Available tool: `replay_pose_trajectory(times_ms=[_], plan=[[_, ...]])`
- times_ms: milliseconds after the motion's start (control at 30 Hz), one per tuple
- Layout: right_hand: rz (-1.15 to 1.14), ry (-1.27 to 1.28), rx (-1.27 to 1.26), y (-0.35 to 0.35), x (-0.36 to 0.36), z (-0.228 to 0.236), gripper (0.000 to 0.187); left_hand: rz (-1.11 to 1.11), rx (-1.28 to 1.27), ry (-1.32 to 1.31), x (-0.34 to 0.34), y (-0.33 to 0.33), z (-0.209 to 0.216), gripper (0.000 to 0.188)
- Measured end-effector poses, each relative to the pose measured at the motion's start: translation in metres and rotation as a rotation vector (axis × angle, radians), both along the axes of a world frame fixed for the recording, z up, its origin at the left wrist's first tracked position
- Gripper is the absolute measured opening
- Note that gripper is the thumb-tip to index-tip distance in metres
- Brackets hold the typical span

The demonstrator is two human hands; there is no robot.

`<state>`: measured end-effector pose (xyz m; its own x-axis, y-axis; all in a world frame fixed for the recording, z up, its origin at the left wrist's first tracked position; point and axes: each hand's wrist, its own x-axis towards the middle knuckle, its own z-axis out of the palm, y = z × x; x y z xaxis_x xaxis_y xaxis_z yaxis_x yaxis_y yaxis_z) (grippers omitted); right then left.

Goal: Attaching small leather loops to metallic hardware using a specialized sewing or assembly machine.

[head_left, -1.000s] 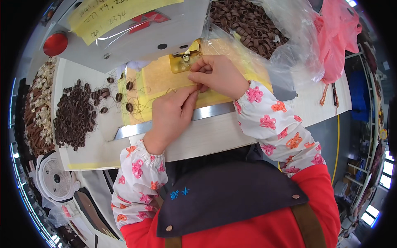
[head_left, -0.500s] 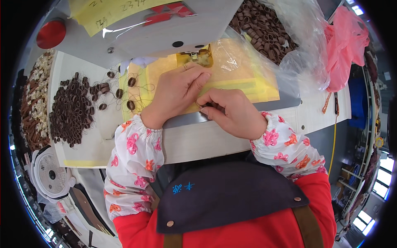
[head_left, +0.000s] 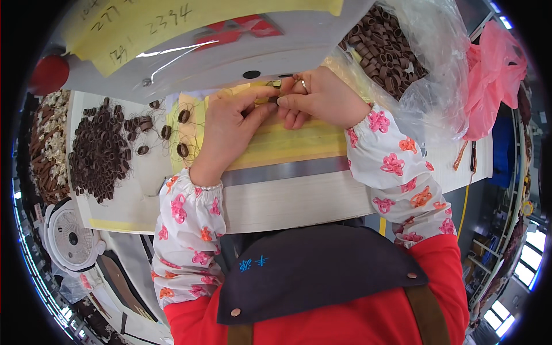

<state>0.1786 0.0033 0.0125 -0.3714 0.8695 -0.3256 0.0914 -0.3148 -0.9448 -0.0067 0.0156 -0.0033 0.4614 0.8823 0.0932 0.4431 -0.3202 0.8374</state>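
At the sewing machine, my left hand and my right hand meet in front of the needle area, fingertips almost touching. Pinched between both thumbs and forefingers is a small dark brown strap loop, mostly hidden by the fingers. My right hand wears a ring, and its lower fingers are curled. The yellow-covered machine bed lies under both hands. Left of my left hand, a few stitched brown loops sit among loose thread tails, beside a heap of similar loops.
A clear plastic bag of brown loops lies at the back right, beside a pink plastic bag. Thread snips rest near the table's right edge. A white fan stands at the lower left.
My right hand has moved up and inward, towards the needle area. My left hand has shifted slightly down and left, its fingers now meeting the right hand's at the brown loop.
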Motion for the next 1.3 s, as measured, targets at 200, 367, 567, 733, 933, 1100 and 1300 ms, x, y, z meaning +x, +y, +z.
replay_pose_trajectory(times_ms=[200, 367, 567, 733, 933, 1100, 1300], plan=[[-0.268, -0.374, 0.776, -0.012, -0.006, -0.019, 0.011, 0.078, 0.053, -0.002, 0.012, 0.003, -0.001, 0.016], [-0.218, -0.381, 0.699, -0.014, -0.004, -0.019, 0.010, 0.062, 0.267, 0.168, 0.014, -0.005, -0.002, 0.013], [-0.151, -0.427, 0.736, -0.015, 0.001, -0.017, 0.009, 0.055, 0.397, 0.254, 0.013, -0.008, -0.004, 0.015], [-0.174, -0.538, 0.940, -0.017, -0.003, -0.021, 0.010, 0.080, 0.197, 0.136, 0.013, -0.009, -0.003, 0.016], [-0.289, -0.427, 0.804, -0.012, -0.006, -0.027, 0.014, 0.113, -0.046, 0.068, 0.015, 0.001, 0.006, 0.018], [-0.342, -0.128, 0.466, -0.017, -0.008, -0.019, 0.019, 0.166, -0.288, -0.251, 0.013, 0.002, 0.003, 0.021], [-0.392, -0.339, 0.861, -0.019, -0.020, -0.021, 0.019, 0.042, -0.200, -0.159, 0.011, -0.001, 0.003, 0.020]])
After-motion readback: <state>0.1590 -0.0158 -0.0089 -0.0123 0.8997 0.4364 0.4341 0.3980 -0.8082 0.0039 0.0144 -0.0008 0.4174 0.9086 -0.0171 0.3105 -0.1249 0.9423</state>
